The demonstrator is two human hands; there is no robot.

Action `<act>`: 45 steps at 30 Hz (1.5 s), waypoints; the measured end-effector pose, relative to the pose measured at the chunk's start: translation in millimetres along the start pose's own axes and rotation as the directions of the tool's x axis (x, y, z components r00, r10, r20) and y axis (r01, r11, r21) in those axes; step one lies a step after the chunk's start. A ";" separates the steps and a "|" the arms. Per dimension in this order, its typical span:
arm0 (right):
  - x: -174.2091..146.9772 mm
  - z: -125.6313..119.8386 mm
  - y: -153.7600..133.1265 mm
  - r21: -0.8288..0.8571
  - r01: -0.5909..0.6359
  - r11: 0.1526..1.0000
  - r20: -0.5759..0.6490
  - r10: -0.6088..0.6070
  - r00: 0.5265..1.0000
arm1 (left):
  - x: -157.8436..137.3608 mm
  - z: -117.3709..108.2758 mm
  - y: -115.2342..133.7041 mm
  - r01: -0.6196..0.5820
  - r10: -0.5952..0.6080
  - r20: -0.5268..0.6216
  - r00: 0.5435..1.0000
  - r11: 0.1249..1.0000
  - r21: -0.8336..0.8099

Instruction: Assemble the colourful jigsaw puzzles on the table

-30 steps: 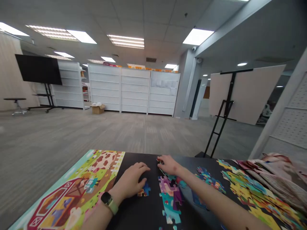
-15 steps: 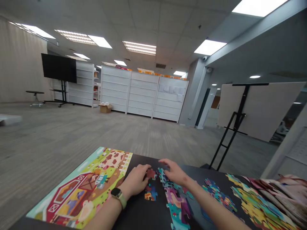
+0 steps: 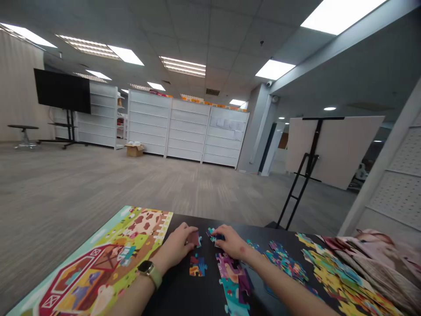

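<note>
Wearing a watch, my left hand (image 3: 177, 243) is closed around the edge of a reddish jigsaw piece (image 3: 195, 238) at the table's far side. Just below it, a dark blue and orange jigsaw piece (image 3: 198, 266) lies untouched. My right hand (image 3: 231, 242) has its fingers bent down on teal jigsaw pieces (image 3: 212, 234); the fingertips partly cover them. Under my right wrist runs a joined strip of purple and teal pieces (image 3: 232, 281). A farm picture (image 3: 131, 245) with a barn and a cow lies left of my left hand.
Loose blue multicoloured pieces (image 3: 286, 261) lie right of my right forearm. Farther right is a heap of yellow-green pieces (image 3: 342, 276) beside a crumpled printed cloth (image 3: 378, 254). Beyond the black table (image 3: 184, 298) stands an easel board (image 3: 348, 149) on the carpet.
My right hand has lowered its fingers onto the teal pieces, which now lie apart from the purple strip. The reddish piece is farther from the blue and orange one. The view has turned slightly right.
</note>
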State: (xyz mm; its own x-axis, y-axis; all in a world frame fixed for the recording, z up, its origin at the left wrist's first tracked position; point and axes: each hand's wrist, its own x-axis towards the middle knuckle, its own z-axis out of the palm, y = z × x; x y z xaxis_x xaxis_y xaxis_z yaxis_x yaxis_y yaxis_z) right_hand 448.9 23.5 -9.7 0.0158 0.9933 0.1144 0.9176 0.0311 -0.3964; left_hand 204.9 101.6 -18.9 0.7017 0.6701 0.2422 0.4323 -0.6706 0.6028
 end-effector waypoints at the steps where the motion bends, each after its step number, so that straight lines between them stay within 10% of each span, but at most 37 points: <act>1: 0.0 -1.2 0.6 -0.013 -0.011 1.000 -0.006 0.011 1.000 | 1.0 -3.0 -2.5 0.004 -0.004 -0.005 1.000 1.000 -0.024; 15: -58.1 9.6 -70.4 0.154 0.138 0.978 0.100 -0.154 0.983 | 1.7 -40.3 -8.7 0.138 -0.051 0.238 0.970 0.920 -0.368; 35: -81.3 21.2 -93.7 0.297 0.165 0.941 0.030 -0.182 0.983 | -3.9 -47.0 -22.3 0.200 -0.108 0.369 0.923 0.955 -0.221; 45: -115.0 4.5 -78.2 0.091 0.313 0.945 0.040 -0.318 0.947 | -9.4 -39.4 -5.0 0.167 -0.101 0.498 0.862 0.982 -0.090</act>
State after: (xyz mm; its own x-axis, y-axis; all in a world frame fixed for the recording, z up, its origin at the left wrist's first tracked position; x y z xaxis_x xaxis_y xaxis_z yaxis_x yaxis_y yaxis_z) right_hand 373.5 -92.7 4.0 -0.2926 0.9355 0.1979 0.8363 0.3507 -0.4215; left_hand 173.9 111.2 5.8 0.8428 0.4865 -0.2303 0.4905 -0.5181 0.7007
